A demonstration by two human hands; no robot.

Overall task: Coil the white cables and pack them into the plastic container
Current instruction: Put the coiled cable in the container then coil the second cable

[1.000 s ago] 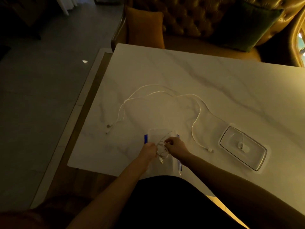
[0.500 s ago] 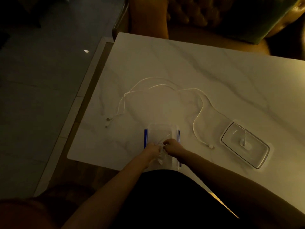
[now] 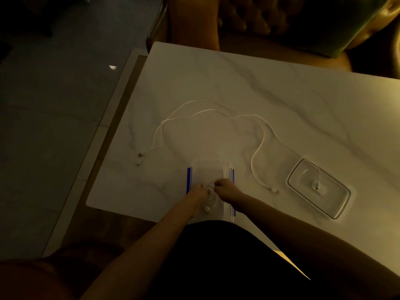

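Observation:
A clear plastic container point(image 3: 207, 169) with blue side clips sits at the table's near edge. Above it my left hand point(image 3: 198, 192) grips a small coil of white cable point(image 3: 209, 200), whose plug hangs below. My right hand point(image 3: 227, 188) pinches a strand of the same cable just right of the coil. Two long white cables point(image 3: 194, 113) lie loose across the marble table point(image 3: 281, 94), with plugs at the left. One plug end rests on the clear lid point(image 3: 337, 204) at the right.
The clear lid lies flat on the table to the right of the container. A tufted sofa with cushions point(image 3: 281, 22) stands beyond the far table edge. The table's left edge drops to a dark tiled floor point(image 3: 54, 126).
The view has tilted down a little. Both hands have stayed over the container, working the small coil closer together; the loose cables on the table have not moved.

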